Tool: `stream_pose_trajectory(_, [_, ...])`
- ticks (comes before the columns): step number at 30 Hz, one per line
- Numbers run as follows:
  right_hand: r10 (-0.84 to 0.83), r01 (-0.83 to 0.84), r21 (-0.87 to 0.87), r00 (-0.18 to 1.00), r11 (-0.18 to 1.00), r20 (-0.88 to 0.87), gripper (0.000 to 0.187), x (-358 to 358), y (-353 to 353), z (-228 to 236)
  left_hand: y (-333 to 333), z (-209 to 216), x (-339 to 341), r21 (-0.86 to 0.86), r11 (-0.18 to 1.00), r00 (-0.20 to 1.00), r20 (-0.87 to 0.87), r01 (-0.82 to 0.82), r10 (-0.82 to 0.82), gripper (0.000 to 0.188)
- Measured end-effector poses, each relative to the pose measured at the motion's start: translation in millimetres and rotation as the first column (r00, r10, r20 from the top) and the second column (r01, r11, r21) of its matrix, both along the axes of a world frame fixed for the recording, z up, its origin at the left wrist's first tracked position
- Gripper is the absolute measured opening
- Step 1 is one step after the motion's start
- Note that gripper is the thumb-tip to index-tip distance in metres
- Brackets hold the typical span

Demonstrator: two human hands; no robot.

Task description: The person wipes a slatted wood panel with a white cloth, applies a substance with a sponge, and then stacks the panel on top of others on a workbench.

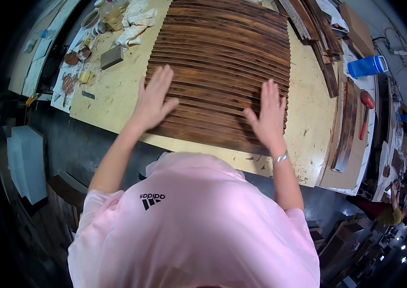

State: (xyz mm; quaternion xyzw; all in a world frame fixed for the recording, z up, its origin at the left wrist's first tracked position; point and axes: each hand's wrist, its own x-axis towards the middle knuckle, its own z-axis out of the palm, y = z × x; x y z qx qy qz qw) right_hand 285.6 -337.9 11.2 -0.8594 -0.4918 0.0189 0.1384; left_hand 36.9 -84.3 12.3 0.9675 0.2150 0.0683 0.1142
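A broad panel of dark brown wooden slats [213, 72] lies flat before me, its slats running from left to right in many narrow rows. My left hand [154, 100] rests along the panel's left edge, fingers stretched out and thumb apart. Near the right edge, my right hand [268, 115] lies over the slats in the same way, fingers straight and thumb spread. Neither hand grips anything. Whether the palms press down or only hover just above the wood, I cannot tell.
Beneath the panel is a pale yellow worktable [304, 158]. A grey block [111, 57], jars [110, 17] and crumpled white cloth [136, 21] lie at left. Wooden strips [316, 33], a blue jug [367, 66] and a red-handled tool [367, 101] are at right. Another person [390, 213] stands far right.
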Motion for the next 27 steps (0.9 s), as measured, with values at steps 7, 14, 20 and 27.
stream_pose_trajectory(7, [0.077,-0.083,-0.098,0.995,0.992,-0.071,0.095,-55,-11,-32,-35,-26,-26,-0.009,0.999,0.992,-0.113,0.048,-0.049,0.081])
stream_pose_trajectory(14, [-0.158,0.404,0.352,0.816,0.844,-0.557,0.086,-8,-83,-52,7,-56,-75,-0.599,0.777,0.794,0.370,-0.193,0.482,0.068])
stream_pose_trajectory(20, [0.019,0.634,0.316,0.429,0.706,-0.903,0.081,-21,-109,-67,2,-83,-78,-0.813,0.561,0.681,0.322,-0.158,0.658,0.052])
stream_pose_trajectory(27, [-0.066,0.684,0.368,0.520,0.630,-0.852,0.079,-24,-101,-87,10,-95,-71,-0.758,0.606,0.635,0.348,-0.243,0.689,0.043])
